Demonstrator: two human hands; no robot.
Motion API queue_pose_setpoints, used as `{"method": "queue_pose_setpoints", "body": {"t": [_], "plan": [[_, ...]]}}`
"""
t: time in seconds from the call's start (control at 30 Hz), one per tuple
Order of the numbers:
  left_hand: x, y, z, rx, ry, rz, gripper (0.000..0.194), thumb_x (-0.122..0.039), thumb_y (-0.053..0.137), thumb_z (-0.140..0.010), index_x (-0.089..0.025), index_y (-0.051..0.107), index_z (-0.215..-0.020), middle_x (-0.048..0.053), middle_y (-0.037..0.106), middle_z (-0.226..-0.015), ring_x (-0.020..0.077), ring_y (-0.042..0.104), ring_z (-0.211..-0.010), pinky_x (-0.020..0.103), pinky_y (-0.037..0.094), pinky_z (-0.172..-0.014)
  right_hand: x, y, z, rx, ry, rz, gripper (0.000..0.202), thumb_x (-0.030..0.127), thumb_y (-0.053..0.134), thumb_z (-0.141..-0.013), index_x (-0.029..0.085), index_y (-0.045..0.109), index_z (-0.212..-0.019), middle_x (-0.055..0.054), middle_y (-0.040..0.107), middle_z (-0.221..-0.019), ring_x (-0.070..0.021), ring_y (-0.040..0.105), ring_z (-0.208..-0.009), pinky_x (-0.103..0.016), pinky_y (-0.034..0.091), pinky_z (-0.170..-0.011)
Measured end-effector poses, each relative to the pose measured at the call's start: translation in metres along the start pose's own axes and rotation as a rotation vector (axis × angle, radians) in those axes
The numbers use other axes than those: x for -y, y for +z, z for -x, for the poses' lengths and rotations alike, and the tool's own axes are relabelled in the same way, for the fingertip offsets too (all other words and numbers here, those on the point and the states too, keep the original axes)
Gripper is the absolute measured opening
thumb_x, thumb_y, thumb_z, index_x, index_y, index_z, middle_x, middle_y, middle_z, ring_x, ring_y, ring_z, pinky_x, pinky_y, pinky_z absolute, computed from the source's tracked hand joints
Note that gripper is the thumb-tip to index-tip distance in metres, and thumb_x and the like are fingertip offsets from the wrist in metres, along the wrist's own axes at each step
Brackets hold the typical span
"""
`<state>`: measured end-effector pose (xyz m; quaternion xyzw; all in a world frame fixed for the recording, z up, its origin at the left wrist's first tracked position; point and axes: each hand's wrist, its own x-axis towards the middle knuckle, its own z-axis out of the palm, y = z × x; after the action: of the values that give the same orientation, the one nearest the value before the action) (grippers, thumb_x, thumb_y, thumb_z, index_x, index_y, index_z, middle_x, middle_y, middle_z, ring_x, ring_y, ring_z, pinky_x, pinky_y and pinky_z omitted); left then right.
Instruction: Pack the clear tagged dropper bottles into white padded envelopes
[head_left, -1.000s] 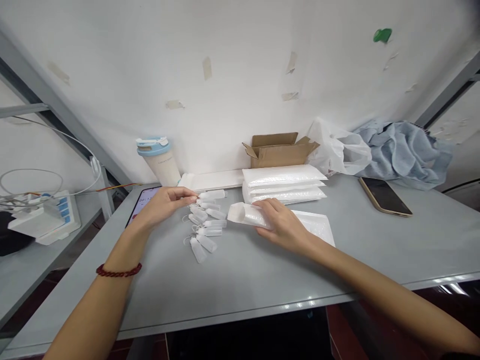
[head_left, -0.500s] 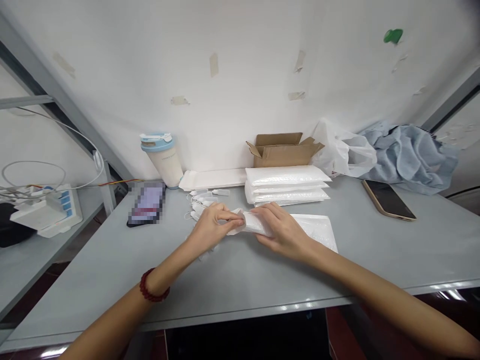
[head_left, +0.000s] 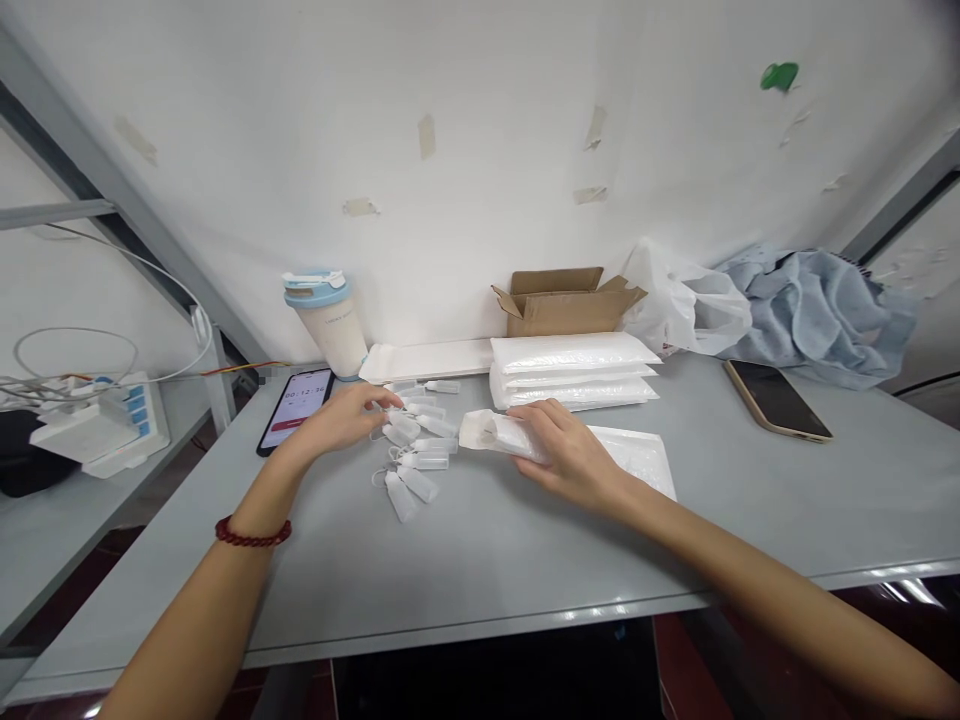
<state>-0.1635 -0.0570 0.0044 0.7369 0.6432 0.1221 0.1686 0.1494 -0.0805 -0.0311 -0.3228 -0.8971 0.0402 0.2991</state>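
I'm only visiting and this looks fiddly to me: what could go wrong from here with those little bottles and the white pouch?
1. The small bottles lie bunched together at the left hand's fingertips, so lifting one might scatter its neighbours.
2. The right hand grips the white pouch around its body; squeezing harder could crumple it or narrow its opening.
3. The lit phone lies close beside the left wrist and might get nudged.
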Motion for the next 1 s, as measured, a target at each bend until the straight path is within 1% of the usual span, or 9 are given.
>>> {"method": "queue_pose_setpoints", "body": {"t": [0.07, 0.23, 0.43, 0.5, 0.57, 0.63, 0.83, 0.93, 1.0], "plan": [[-0.003, 0.003, 0.0, 0.02, 0.004, -0.014, 0.035, -0.043, 0.05, -0.072, -0.022, 0.071, -0.091, 0.006, 0.069, -0.101, 0.0256, 0.06, -0.094, 0.032, 0.046, -0.077, 0.0, 0.0, 0.0, -0.003, -0.003, 0.0, 0.041, 0.017, 0.059, -0.079, 0.019, 0.042, -0.117, -0.012, 0.059, -0.106, -0.0267, 0.053, -0.095, -0.044, 0.051, -0.078], [-0.004, 0.002, 0.0, 0.005, 0.022, -0.04, 0.033, -0.046, 0.046, -0.073, -0.021, 0.067, -0.08, 0.007, 0.068, -0.096, 0.0251, 0.059, -0.09, 0.032, 0.045, -0.074, 0.001, -0.001, -0.001, 0.008, 0.009, 0.0, 0.041, 0.017, 0.058, -0.079, 0.02, 0.042, -0.117, -0.011, 0.059, -0.107, -0.0271, 0.053, -0.096, -0.045, 0.05, -0.079], [-0.002, 0.005, 0.0, 0.071, 0.041, 0.019, 0.031, -0.045, 0.044, -0.075, -0.02, 0.059, -0.084, 0.006, 0.065, -0.094, 0.0222, 0.059, -0.081, 0.033, 0.045, -0.071, 0.001, -0.001, 0.0, 0.022, 0.014, -0.002, 0.041, 0.017, 0.058, -0.079, 0.02, 0.041, -0.117, -0.011, 0.059, -0.107, -0.0274, 0.053, -0.097, -0.046, 0.05, -0.079], [-0.002, 0.007, 0.0, 0.103, 0.045, 0.022, 0.03, -0.045, 0.044, -0.075, -0.02, 0.058, -0.082, 0.006, 0.064, -0.091, 0.0219, 0.058, -0.078, 0.033, 0.045, -0.07, 0.001, -0.001, 0.0, 0.026, 0.019, -0.001, 0.042, 0.017, 0.058, -0.078, 0.02, 0.041, -0.117, -0.011, 0.058, -0.107, -0.0275, 0.053, -0.097, -0.046, 0.05, -0.079], [-0.001, 0.008, -0.001, 0.097, 0.055, 0.012, 0.029, -0.045, 0.044, -0.075, -0.02, 0.057, -0.078, 0.006, 0.063, -0.088, 0.0218, 0.058, -0.077, 0.033, 0.044, -0.069, 0.001, -0.001, -0.001, 0.034, 0.022, 0.002, 0.042, 0.017, 0.058, -0.078, 0.02, 0.041, -0.117, -0.012, 0.058, -0.108, -0.0275, 0.052, -0.097, -0.046, 0.05, -0.079], [-0.002, 0.008, -0.001, 0.038, 0.053, 0.013, 0.028, -0.045, 0.043, -0.077, -0.02, 0.056, -0.077, 0.005, 0.062, -0.084, 0.0213, 0.057, -0.076, 0.031, 0.043, -0.067, 0.001, -0.001, -0.001, 0.036, 0.028, 0.006, 0.042, 0.017, 0.058, -0.079, 0.019, 0.041, -0.117, -0.012, 0.059, -0.107, -0.0273, 0.052, -0.097, -0.045, 0.05, -0.079], [-0.012, -0.003, 0.004, -0.238, 0.027, 0.164, 0.03, -0.048, 0.043, -0.08, -0.02, 0.054, -0.08, 0.003, 0.061, -0.079, 0.0173, 0.053, -0.068, 0.028, 0.04, -0.062, 0.0, -0.001, -0.001, 0.023, 0.031, 0.003, 0.044, 0.018, 0.057, -0.078, 0.021, 0.041, -0.118, -0.011, 0.058, -0.108, -0.0275, 0.053, -0.097, -0.046, 0.05, -0.079], [-0.018, -0.007, 0.008, -0.292, 0.012, 0.24, 0.029, -0.047, 0.049, -0.078, -0.019, 0.056, -0.08, 0.002, 0.061, -0.078, 0.0157, 0.052, -0.065, 0.028, 0.041, -0.063, 0.0, -0.003, -0.001, 0.011, 0.031, -0.013, 0.043, 0.019, 0.056, -0.078, 0.022, 0.041, -0.119, -0.011, 0.058, -0.108, -0.0275, 0.054, -0.098, -0.046, 0.05, -0.08], [-0.022, -0.007, 0.01, -0.287, -0.005, 0.271, 0.029, -0.046, 0.051, -0.078, -0.019, 0.057, -0.08, 0.001, 0.06, -0.075, 0.0152, 0.053, -0.065, 0.027, 0.042, -0.064, 0.001, -0.006, -0.002, -0.044, 0.012, -0.042, 0.043, 0.019, 0.057, -0.079, 0.022, 0.042, -0.119, -0.011, 0.058, -0.107, -0.0266, 0.054, -0.098, -0.045, 0.05, -0.079]]}}
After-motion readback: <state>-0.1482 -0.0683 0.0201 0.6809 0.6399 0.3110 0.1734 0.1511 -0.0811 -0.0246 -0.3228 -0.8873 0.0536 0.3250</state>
